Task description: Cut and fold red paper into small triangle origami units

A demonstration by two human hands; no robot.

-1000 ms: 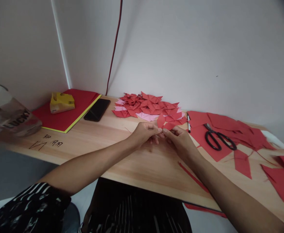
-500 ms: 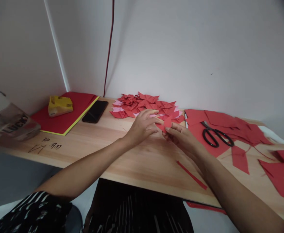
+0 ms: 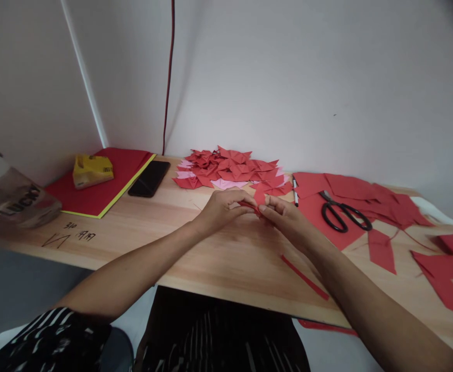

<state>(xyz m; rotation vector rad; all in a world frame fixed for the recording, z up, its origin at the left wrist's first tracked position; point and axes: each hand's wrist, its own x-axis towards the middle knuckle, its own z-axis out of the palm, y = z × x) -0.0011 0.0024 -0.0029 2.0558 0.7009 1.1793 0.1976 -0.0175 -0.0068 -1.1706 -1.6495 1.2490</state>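
A small piece of red folded paper [image 3: 260,197] is held up over the wooden table between my two hands. My left hand [image 3: 228,206] pinches its left side between thumb and fingers. On the other side, my right hand [image 3: 280,213] grips it with thumb and fingertips, and the fingers of both hands almost meet. Much of the paper is hidden behind them. Just beyond lies a pile of folded red and pink paper pieces [image 3: 234,168]. A narrow red paper strip [image 3: 305,277] rests on the table nearer to me, left of my right forearm.
Black-handled scissors [image 3: 344,214] lie on red paper sheets [image 3: 352,188] at the right, beside a marker [image 3: 295,191]. Further right are loose red pieces [image 3: 447,279]. On the left stand a phone [image 3: 149,178], a yellow packet [image 3: 92,171] on red sheets, and a clear bottle [image 3: 20,199].
My left hand has moved right and closed from spread fingers onto the folded paper. My right hand keeps its hold, and the paper sits slightly further left in view.
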